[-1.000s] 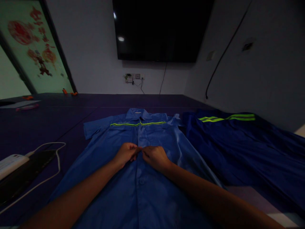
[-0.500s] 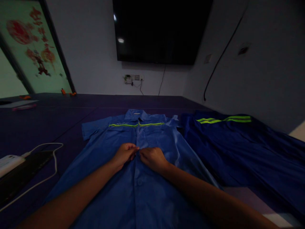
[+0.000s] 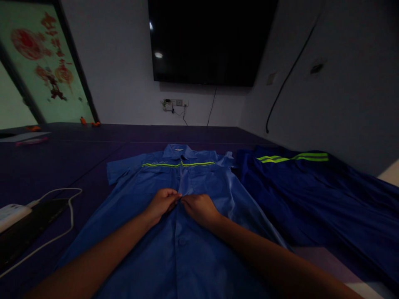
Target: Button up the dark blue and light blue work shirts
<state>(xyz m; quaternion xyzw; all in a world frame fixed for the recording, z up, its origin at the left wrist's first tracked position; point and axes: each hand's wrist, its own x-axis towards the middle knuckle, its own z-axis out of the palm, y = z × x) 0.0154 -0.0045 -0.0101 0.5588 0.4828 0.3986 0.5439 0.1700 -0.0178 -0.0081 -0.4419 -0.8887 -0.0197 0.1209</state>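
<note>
A light blue short-sleeved work shirt [image 3: 202, 182] with a yellow-green reflective stripe across the chest lies flat, collar away from me, on a dark purple surface [image 3: 62, 158]. My left hand [image 3: 162, 202] and my right hand [image 3: 199, 208] meet at the shirt's front placket, mid-chest. Both are closed in a pinch on the placket fabric, fingertips touching. A button shows on the placket just below the hands.
A darker blue garment [image 3: 311, 187] with yellow-green stripes lies spread to the right of the shirt. At the left sit a white power strip [image 3: 11, 211] with a white cable and a black flat object [image 3: 28, 228]. A black screen hangs on the far wall.
Both hands stay pinched together on the placket, shifting only slightly. The view has tilted a little.
</note>
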